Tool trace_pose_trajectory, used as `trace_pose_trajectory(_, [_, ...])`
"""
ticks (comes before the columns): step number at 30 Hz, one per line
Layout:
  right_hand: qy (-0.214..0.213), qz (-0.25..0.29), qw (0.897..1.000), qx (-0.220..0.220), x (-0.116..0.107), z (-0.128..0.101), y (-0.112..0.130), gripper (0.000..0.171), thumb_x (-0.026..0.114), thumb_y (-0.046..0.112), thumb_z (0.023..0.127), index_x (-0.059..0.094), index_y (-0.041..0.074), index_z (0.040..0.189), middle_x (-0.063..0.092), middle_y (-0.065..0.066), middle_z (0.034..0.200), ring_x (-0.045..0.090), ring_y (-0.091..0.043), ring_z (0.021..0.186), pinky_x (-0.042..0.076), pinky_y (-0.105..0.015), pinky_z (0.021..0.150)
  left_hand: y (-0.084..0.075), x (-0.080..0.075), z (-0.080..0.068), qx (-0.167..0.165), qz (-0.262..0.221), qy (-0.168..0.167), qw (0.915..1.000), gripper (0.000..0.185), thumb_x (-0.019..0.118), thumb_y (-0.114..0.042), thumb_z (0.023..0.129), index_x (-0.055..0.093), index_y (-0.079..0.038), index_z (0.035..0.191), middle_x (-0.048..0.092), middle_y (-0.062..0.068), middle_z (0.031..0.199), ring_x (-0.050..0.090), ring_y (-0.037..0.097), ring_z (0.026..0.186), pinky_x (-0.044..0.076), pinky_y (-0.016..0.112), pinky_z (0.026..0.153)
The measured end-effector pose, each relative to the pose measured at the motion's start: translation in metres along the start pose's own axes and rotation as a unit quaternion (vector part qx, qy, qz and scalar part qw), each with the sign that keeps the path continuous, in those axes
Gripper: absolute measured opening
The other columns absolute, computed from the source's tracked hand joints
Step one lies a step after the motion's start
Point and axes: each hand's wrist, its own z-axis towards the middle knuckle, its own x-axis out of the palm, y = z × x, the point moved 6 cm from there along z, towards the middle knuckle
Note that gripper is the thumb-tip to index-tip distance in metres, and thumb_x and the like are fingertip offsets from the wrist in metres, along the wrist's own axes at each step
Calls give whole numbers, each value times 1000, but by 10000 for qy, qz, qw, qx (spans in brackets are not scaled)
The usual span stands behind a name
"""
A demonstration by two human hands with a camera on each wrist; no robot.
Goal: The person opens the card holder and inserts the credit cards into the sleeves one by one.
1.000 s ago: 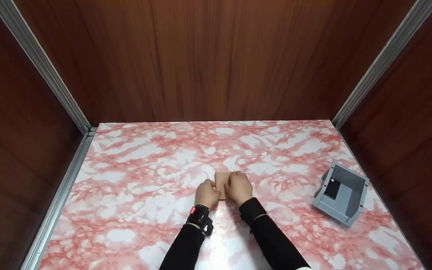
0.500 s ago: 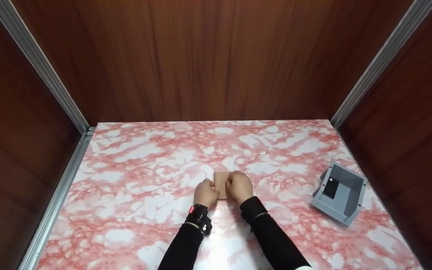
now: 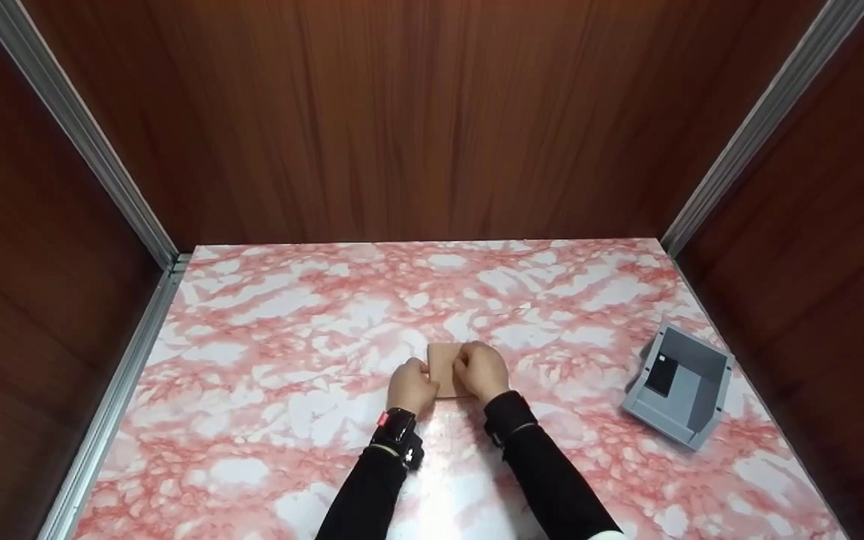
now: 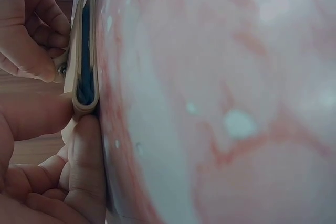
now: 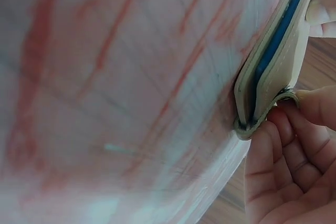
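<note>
A small tan wallet (image 3: 445,358) with a blue lining lies flat on the pink marbled table (image 3: 289,337), just in front of me at the centre. My left hand (image 3: 411,386) grips its left edge; in the left wrist view the thumb and curled fingers pinch the folded wallet (image 4: 85,77) at the spine. My right hand (image 3: 481,371) holds the right side. In the right wrist view its curled fingers (image 5: 283,156) pinch the top flap of the wallet (image 5: 273,61) at the near corner. The flaps stand slightly apart, so the blue inside shows.
A grey open-fronted bin (image 3: 694,405) holding a black card (image 3: 663,375) sits at the table's right edge. Dark wooden walls with aluminium rails (image 3: 124,367) close in the table on the left, the back and the right.
Both hands stay on the wallet in the same spot. The right wrist has shifted a little to the right.
</note>
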Motion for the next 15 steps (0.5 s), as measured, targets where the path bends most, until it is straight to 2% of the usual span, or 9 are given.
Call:
trace_pose_trajectory(4, [100,163,9997,155,1,0,-3,16,69,7,81,60,9,68,58,-4,69,57,-24,66,49,-40,66,1,-1,1,-10,9,6,10000,28,79,-7,73,65,1,95,64,11,83,62,29,80,51,43,77])
trace_pose_trajectory(9, [183,241,9995,125,0,0,-3,16,70,7,83,62,9,70,58,-4,71,57,-23,67,48,-39,66,0,-1,1,32,-39,18,10000,27,78,-6,73,65,2,95,66,12,84,63,30,81,51,44,78])
trace_pose_trajectory(15, [209,581,9979,197,-6,-2,-7,13,70,5,84,63,8,74,60,-4,74,57,-22,70,49,-39,68,-1,0,0,66,-86,17,9999,26,77,-5,73,65,3,95,66,11,81,64,29,78,52,43,76])
